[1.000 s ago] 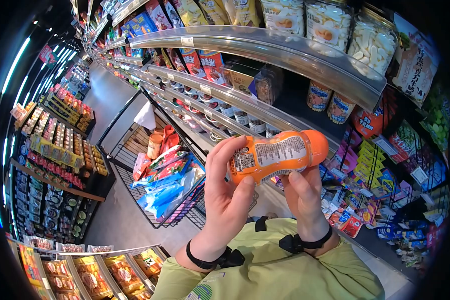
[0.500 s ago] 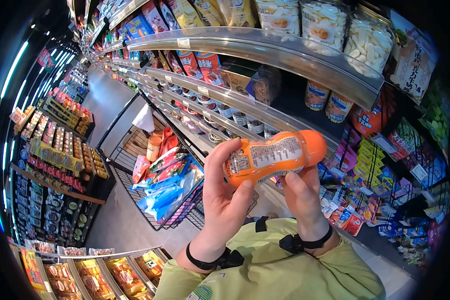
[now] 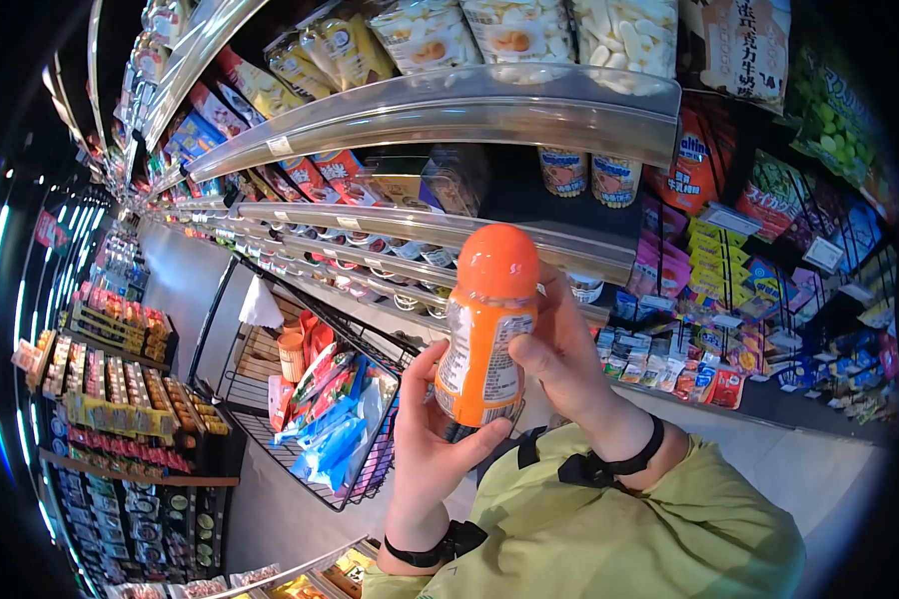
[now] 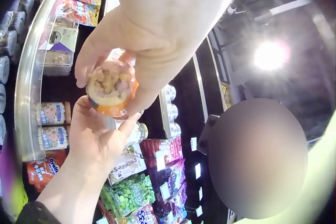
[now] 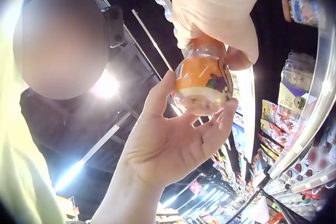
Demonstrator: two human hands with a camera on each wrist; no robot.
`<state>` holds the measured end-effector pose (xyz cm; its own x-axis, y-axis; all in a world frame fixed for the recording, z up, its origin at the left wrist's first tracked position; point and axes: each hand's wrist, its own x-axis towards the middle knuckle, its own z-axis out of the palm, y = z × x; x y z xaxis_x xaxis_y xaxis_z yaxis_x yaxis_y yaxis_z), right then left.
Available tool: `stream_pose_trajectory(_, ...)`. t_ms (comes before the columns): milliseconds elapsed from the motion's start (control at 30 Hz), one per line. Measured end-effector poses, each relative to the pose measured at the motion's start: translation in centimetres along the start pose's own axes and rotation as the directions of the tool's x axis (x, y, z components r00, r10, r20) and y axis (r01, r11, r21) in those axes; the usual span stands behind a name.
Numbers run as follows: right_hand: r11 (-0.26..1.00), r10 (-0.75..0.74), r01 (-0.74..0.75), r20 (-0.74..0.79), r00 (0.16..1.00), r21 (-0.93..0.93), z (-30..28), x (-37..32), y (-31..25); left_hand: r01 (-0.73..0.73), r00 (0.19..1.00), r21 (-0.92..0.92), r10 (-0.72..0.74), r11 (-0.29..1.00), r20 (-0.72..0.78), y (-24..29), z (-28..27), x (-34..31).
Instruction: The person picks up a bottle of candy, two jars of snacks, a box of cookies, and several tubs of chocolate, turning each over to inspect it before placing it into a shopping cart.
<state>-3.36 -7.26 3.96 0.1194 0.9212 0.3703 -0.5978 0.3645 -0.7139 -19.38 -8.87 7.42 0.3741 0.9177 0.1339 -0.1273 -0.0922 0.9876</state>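
Observation:
An orange plastic bottle (image 3: 484, 364) with a rounded orange cap (image 3: 499, 262) and printed labels stands nearly upright, tilted slightly, between both hands. My left hand (image 3: 430, 434) holds its lower end, thumb at the front near the base and fingers along the left side. Higher up, my right hand (image 3: 567, 354) grips the right side below the cap, with the thumb on the label and the other fingers mostly hidden behind. Pale pieces show through the bottle's clear base (image 4: 111, 85) in the left wrist view. The right wrist view shows my left fingers spread around that base (image 5: 202, 103).
A black wire shopping cart (image 3: 370, 489) with bagged goods stands at left. Ahead runs a shelf with a clear front rail (image 3: 430, 115), holding bags and jars. Hanging snack packets (image 3: 719, 250) fill the right side. Another display (image 3: 140, 399) stands across the aisle.
The bottle has turned from lying sideways to nearly upright, cap up. My right hand has shifted up and left along it, and the head view has swung to the right.

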Motion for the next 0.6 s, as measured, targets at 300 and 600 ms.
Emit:
stream_pose_trajectory(300,0.999,0.041,-0.041,-0.009,0.999,-0.014,0.6,0.1,-0.3,0.054,0.999,-0.037,-0.054,0.998,-0.002,-0.8,-0.4,-0.2)
stream_pose_trajectory(600,0.995,0.099,-0.099,0.042,0.994,-0.023,0.5,-0.1,0.0,0.049,0.998,-0.059,-0.047,0.997,0.033,-1.1,-0.9,-0.2)
